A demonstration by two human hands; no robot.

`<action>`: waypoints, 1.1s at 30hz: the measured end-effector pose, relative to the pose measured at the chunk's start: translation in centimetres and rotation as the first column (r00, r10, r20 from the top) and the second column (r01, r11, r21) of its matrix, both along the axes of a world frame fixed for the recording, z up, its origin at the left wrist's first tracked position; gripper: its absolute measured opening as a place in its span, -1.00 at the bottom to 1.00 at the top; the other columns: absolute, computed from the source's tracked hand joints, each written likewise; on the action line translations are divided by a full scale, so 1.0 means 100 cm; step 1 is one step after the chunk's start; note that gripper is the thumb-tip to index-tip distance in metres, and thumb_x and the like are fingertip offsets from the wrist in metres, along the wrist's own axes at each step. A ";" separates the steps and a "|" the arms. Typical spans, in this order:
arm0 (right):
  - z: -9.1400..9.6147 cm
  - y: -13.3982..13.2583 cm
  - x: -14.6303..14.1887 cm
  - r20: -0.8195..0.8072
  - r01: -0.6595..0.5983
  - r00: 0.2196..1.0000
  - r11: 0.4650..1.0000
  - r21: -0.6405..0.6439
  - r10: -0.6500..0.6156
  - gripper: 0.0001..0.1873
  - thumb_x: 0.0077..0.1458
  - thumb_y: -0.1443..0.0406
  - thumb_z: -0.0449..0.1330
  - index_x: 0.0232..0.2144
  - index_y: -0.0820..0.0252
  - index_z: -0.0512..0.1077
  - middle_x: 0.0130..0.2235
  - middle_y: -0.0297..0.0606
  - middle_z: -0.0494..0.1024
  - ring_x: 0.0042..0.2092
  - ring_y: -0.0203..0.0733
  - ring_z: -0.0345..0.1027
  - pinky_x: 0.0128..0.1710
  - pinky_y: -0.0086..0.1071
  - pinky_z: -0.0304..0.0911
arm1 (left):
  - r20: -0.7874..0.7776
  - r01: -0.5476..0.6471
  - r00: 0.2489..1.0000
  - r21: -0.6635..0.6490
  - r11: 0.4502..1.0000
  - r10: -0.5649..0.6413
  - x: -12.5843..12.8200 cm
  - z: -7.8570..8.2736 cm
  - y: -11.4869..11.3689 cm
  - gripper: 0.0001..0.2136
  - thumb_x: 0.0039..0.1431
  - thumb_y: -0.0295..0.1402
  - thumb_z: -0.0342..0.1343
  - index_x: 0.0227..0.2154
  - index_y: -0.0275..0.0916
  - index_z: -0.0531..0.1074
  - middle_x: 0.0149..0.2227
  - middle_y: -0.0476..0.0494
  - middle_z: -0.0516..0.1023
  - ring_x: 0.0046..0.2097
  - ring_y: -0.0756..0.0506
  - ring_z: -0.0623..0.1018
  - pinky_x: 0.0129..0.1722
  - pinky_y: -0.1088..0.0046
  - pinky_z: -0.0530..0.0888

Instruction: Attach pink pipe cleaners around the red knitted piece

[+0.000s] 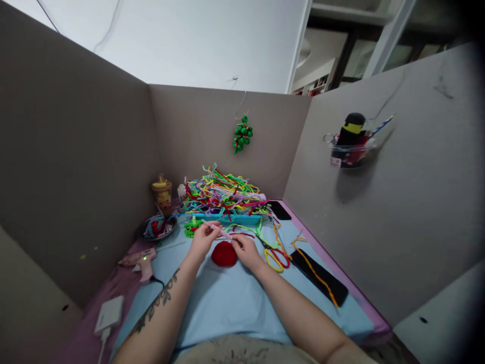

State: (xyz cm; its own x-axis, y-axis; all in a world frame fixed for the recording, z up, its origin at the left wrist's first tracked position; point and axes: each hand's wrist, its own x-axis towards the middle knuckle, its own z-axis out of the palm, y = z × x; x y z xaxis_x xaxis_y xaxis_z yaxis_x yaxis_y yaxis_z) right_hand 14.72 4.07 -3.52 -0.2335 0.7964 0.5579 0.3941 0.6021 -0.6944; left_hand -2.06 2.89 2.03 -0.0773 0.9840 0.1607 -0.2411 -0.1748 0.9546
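In the head view, my left hand (206, 236) pinches the left part of a thin pale pink stick (226, 234), whose exact kind I cannot make out. The stick slants down toward my right hand (245, 248), which is closed on its other end. Just below, between my hands, a rounded dark red fuzzy piece (224, 254) rests on the light blue cloth (223, 298). A small green piece with red bits (193, 227) lies beyond my left hand. Scissors with yellow and red handles (277, 259) lie to the right of my right hand.
A blue tray (242, 219) heaped with colourful yarn strands (227, 194) stands at the back. Left are a bowl (172, 228), a pink glue gun (143, 262) and a white adapter (109, 314). A black case (322, 280) lies right, orange yarn across it. Grey partitions enclose the table.
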 end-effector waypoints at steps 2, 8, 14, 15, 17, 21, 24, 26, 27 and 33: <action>0.001 0.000 0.002 -0.012 0.008 1.000 1.000 -0.023 -0.008 -0.75 0.12 0.29 0.03 -0.18 0.17 0.43 -0.25 -0.22 0.52 -0.26 -0.21 0.36 -0.23 -0.37 0.23 | 0.006 0.015 1.000 -0.025 1.000 -0.014 0.000 0.001 -0.001 -0.64 -0.20 -0.28 0.29 -0.31 -0.32 0.41 -0.30 -0.20 0.56 -0.15 -0.18 0.53 -0.20 0.31 0.44; 0.012 -0.009 0.009 0.000 -0.054 0.999 0.996 -0.069 0.054 -0.67 0.16 0.22 0.00 -0.06 0.18 0.36 -0.15 -0.17 0.49 -0.20 -0.19 0.35 -0.19 -0.34 0.22 | 0.019 0.105 0.994 0.011 0.994 -0.105 0.004 0.001 -0.006 -0.67 -0.26 -0.35 0.32 -0.37 -0.31 0.42 -0.33 -0.17 0.56 -0.26 -0.11 0.54 -0.19 0.33 0.43; 0.025 -0.017 0.007 -0.031 -0.248 0.968 0.949 -0.192 0.247 -0.67 0.20 0.13 -0.06 -0.39 0.21 0.37 -0.48 -0.36 0.40 -0.42 -0.31 0.24 -0.37 -0.46 0.16 | -0.001 0.230 0.973 0.008 0.973 -0.230 0.009 0.002 -0.009 -0.66 -0.20 -0.33 0.31 -0.30 -0.32 0.45 -0.29 -0.21 0.57 -0.22 -0.12 0.54 -0.18 0.36 0.44; 0.026 -0.018 0.006 -0.039 -0.269 0.963 0.938 -0.220 0.267 -0.64 0.20 0.12 -0.07 -0.48 0.21 0.34 -0.53 -0.38 0.35 -0.46 -0.33 0.21 -0.41 -0.47 0.13 | 0.004 0.249 0.969 0.014 0.968 -0.249 0.009 0.002 -0.009 -0.66 -0.19 -0.32 0.31 -0.29 -0.32 0.45 -0.29 -0.22 0.57 -0.21 -0.12 0.54 -0.17 0.36 0.44; 0.028 -0.019 0.005 -0.050 -0.274 0.962 0.930 -0.244 0.270 -0.61 0.20 0.11 -0.06 -0.54 0.21 0.30 -0.56 -0.41 0.31 -0.49 -0.35 0.17 -0.46 -0.49 0.10 | 0.023 0.259 0.965 0.034 0.965 -0.260 0.010 0.000 -0.008 -0.69 -0.17 -0.32 0.30 -0.32 -0.31 0.45 -0.32 -0.19 0.57 -0.22 -0.10 0.54 -0.18 0.37 0.44; 0.027 -0.020 0.005 0.002 -0.122 0.992 0.985 -0.119 0.123 -0.72 0.18 0.18 -0.01 -0.43 0.20 0.38 -0.47 -0.36 0.42 -0.42 -0.32 0.25 -0.42 -0.48 0.12 | 0.072 0.139 0.987 0.047 0.989 -0.142 0.014 -0.007 -0.006 -0.73 -0.19 -0.34 0.31 -0.39 -0.29 0.42 -0.39 -0.10 0.56 -0.31 -0.05 0.54 -0.25 0.43 0.45; 0.024 -0.020 0.007 0.093 0.002 0.996 0.999 0.053 -0.007 -0.79 0.18 0.28 0.00 -0.30 0.18 0.44 -0.31 -0.29 0.52 -0.28 -0.26 0.34 -0.26 -0.44 0.16 | 0.091 0.044 0.995 0.051 0.998 -0.048 0.022 -0.013 -0.006 -0.75 -0.20 -0.34 0.31 -0.45 -0.30 0.40 -0.43 -0.08 0.55 -0.36 -0.02 0.54 -0.28 0.46 0.45; 0.022 -0.020 0.008 0.189 0.077 0.976 0.983 0.165 -0.108 -0.78 0.18 0.31 0.01 -0.26 0.16 0.45 -0.28 -0.25 0.54 -0.25 -0.24 0.35 -0.22 -0.41 0.15 | 0.128 -0.011 0.992 0.044 0.999 0.005 0.028 -0.014 -0.007 -0.74 -0.23 -0.33 0.32 -0.48 -0.30 0.38 -0.47 -0.05 0.53 -0.39 -0.01 0.53 -0.31 0.46 0.45; 0.022 -0.019 0.008 0.240 0.110 0.957 0.970 0.219 -0.163 -0.77 0.18 0.32 0.00 -0.26 0.16 0.46 -0.30 -0.23 0.54 -0.26 -0.23 0.35 -0.21 -0.40 0.14 | 0.163 -0.044 0.986 0.025 0.999 0.039 0.031 -0.015 -0.007 -0.73 -0.25 -0.32 0.33 -0.50 -0.30 0.37 -0.50 -0.03 0.51 -0.41 0.00 0.52 -0.32 0.46 0.45; 0.023 -0.020 0.001 0.392 0.225 0.839 0.897 0.380 -0.377 -0.75 0.20 0.30 -0.02 -0.31 0.16 0.47 -0.38 -0.20 0.54 -0.31 -0.19 0.35 -0.26 -0.37 0.11 | 0.294 -0.158 0.933 -0.190 0.969 0.210 0.035 -0.020 -0.005 -0.63 -0.39 -0.27 0.37 -0.55 -0.31 0.32 -0.56 0.03 0.44 -0.45 0.03 0.49 -0.34 0.46 0.46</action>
State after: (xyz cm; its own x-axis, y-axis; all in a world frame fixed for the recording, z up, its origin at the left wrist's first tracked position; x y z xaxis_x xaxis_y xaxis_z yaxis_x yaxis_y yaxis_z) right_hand 14.80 2.10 -1.24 -0.2928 0.6737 0.6786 0.8101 0.5518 -0.1981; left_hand 1.47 2.43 0.00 -0.2799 0.9582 -0.0595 -0.5069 -0.0948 0.8568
